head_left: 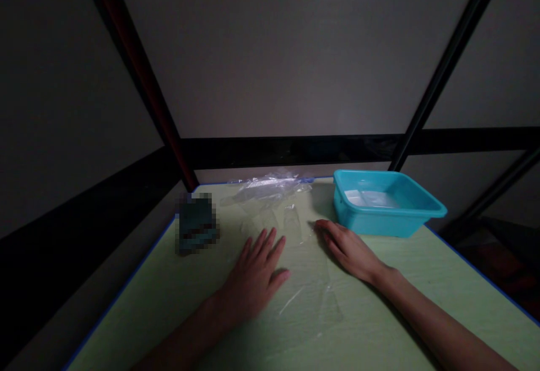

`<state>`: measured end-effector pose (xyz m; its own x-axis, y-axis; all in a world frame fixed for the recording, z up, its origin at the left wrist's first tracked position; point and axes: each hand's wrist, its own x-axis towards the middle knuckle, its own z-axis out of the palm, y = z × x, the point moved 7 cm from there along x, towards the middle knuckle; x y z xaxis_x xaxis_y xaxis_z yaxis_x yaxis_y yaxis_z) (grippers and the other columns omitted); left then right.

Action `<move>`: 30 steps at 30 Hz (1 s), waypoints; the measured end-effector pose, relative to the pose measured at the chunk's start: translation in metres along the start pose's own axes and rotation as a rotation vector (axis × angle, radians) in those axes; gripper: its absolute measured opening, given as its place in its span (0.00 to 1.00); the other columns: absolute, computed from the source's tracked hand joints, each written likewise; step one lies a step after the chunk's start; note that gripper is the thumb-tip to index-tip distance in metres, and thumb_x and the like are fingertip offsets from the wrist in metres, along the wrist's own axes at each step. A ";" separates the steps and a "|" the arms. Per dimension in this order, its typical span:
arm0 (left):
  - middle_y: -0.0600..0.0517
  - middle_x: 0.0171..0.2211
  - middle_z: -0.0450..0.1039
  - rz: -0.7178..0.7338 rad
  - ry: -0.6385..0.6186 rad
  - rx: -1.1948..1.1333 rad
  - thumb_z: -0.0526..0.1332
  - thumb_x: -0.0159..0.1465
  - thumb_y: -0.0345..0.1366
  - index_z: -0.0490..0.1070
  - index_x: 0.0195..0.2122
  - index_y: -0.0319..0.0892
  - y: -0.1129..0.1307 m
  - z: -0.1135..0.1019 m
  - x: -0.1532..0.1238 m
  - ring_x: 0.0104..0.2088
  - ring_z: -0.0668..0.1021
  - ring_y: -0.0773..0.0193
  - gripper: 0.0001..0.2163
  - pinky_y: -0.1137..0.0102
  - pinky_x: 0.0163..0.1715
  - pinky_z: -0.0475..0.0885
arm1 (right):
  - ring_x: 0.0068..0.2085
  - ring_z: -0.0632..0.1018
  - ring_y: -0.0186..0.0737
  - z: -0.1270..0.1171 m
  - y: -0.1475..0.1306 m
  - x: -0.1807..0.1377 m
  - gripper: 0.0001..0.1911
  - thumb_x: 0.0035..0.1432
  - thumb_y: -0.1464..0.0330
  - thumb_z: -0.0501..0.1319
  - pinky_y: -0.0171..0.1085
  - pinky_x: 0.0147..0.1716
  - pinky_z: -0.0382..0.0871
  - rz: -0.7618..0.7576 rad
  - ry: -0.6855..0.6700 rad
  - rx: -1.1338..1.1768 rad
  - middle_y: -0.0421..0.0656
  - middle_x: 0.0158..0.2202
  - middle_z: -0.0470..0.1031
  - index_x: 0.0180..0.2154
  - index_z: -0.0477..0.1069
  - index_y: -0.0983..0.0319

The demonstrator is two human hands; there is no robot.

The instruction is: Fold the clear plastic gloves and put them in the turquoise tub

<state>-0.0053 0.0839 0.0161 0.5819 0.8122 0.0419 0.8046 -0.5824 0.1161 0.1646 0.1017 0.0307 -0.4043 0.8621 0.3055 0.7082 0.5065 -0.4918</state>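
Observation:
A clear plastic bag [312, 295] lies spread flat on the tabletop, its thin outline hard to follow. My left hand [257, 272] rests palm down on the bag's left part, fingers stretched out and apart. At the bag's upper right edge, my right hand [343, 247] has its fingers curled and pressed together, apparently pinching the film; the fingertips are partly hidden. Beyond both hands sits a crumpled heap of clear plastic bags [270, 186].
A turquoise plastic basin [379, 226] stands at the back right, with something whitish inside [371, 198]. At the left edge is a dark, pixelated object [197, 224]. The pale green table [169, 309] has blue edging and meets panelled walls [291, 50].

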 end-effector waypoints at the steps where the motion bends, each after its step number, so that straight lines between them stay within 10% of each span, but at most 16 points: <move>1: 0.45 0.61 0.42 0.037 -0.010 0.003 0.47 0.63 0.45 0.45 0.59 0.43 -0.001 0.000 0.001 0.59 0.46 0.54 0.25 0.53 0.54 0.47 | 0.43 0.70 0.43 0.000 0.000 0.000 0.19 0.56 0.74 0.47 0.42 0.43 0.63 0.004 -0.005 -0.006 0.49 0.44 0.68 0.51 0.56 0.64; 19: 0.47 0.61 0.36 0.203 -0.067 -0.105 0.53 0.59 0.45 0.41 0.60 0.41 0.060 0.005 -0.021 0.60 0.43 0.57 0.31 0.57 0.57 0.45 | 0.36 0.71 0.47 0.003 0.003 -0.002 0.29 0.49 0.75 0.51 0.42 0.33 0.65 0.187 0.075 -0.108 0.52 0.36 0.68 0.54 0.46 0.69; 24: 0.45 0.61 0.42 0.188 -0.027 -0.154 0.55 0.58 0.44 0.48 0.58 0.40 0.067 0.000 -0.023 0.59 0.49 0.53 0.29 0.56 0.55 0.50 | 0.21 0.66 0.34 0.004 0.015 0.000 0.25 0.46 0.74 0.54 0.32 0.19 0.57 0.321 0.034 0.355 0.35 0.19 0.62 0.49 0.51 0.64; 30: 0.47 0.48 0.67 0.167 0.117 -0.268 0.54 0.58 0.36 0.66 0.44 0.40 0.067 -0.014 -0.021 0.48 0.67 0.56 0.13 0.61 0.50 0.60 | 0.25 0.70 0.31 0.021 -0.010 0.005 0.23 0.47 0.68 0.60 0.32 0.24 0.62 0.299 -0.068 1.087 0.34 0.23 0.67 0.44 0.53 0.59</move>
<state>0.0349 0.0281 0.0365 0.6732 0.7134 0.1946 0.6302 -0.6912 0.3538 0.1433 0.1014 0.0197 -0.3576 0.9335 0.0280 -0.0843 -0.0025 -0.9964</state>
